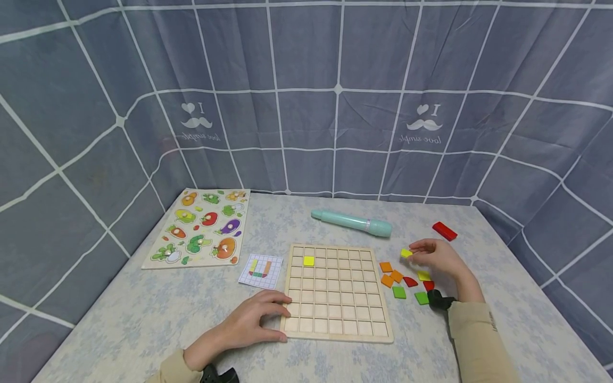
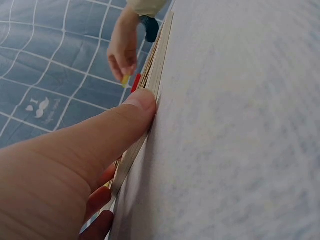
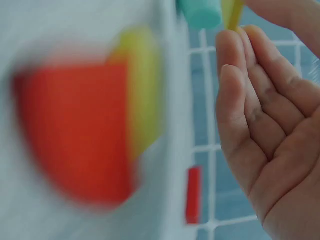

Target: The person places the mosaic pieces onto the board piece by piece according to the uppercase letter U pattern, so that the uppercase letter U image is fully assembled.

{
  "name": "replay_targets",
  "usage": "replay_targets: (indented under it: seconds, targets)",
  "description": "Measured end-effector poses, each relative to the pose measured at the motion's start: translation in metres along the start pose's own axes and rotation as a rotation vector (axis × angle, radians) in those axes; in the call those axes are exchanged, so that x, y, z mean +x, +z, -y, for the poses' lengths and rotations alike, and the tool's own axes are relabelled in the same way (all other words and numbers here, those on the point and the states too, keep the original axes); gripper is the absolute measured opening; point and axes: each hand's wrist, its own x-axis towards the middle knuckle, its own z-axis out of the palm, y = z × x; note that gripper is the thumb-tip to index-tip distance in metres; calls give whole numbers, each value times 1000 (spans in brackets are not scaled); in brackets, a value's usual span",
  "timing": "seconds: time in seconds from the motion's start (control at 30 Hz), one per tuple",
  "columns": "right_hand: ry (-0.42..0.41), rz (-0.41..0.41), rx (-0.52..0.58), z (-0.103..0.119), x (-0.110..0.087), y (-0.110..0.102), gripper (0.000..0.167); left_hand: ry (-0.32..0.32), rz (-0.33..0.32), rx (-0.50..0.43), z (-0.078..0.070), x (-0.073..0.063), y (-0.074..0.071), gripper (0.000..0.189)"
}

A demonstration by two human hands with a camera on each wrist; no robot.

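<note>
A wooden grid board lies flat, with one yellow square tile in a cell near its upper left. My left hand holds the board's lower left edge. In the left wrist view its thumb rests along the board's side, and the other fingers are partly hidden. Right of the board, my right hand pinches another yellow tile between thumb and fingertips, raised off the table. Below that hand lie orange tiles, green tiles, a red quarter-round tile and a yellow tile.
Left of the board lies a pattern card showing a coloured U shape. A vegetable puzzle board sits behind it. A teal marker-shaped cylinder lies behind the grid board. A red block rests at the far right, before the grid-patterned curtain.
</note>
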Motion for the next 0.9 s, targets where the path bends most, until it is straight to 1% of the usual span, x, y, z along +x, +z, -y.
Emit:
replay_targets:
  seconds: [0.1, 0.27, 0.4, 0.53, 0.67, 0.8, 0.9]
  targets:
    - [-58, -47, 14, 15, -2, -3, 49, -3, 3, 2, 0, 0, 0, 33]
    - [-142, -74, 49, 48, -6, -2, 49, -12, 8, 6, 0, 1, 0, 32]
    - [-208, -97, 94, 79, -10, 7, 45, -7, 7, 12, 0, 1, 0, 32]
    - [-236, -111, 153, 104, -14, 22, 40, -3, 10, 13, 1, 1, 0, 32]
    - [-257, -85, 177, 122, -10, 40, 38, -6, 14, 5, 1, 2, 0, 32]
    - [-290, -26, 153, 136, -3, 61, 37, -5, 10, 2, 0, 1, -1, 32]
    - [-335, 21, 133, 143, 3, 77, 36, -1, 6, 0, 0, 1, -1, 32]
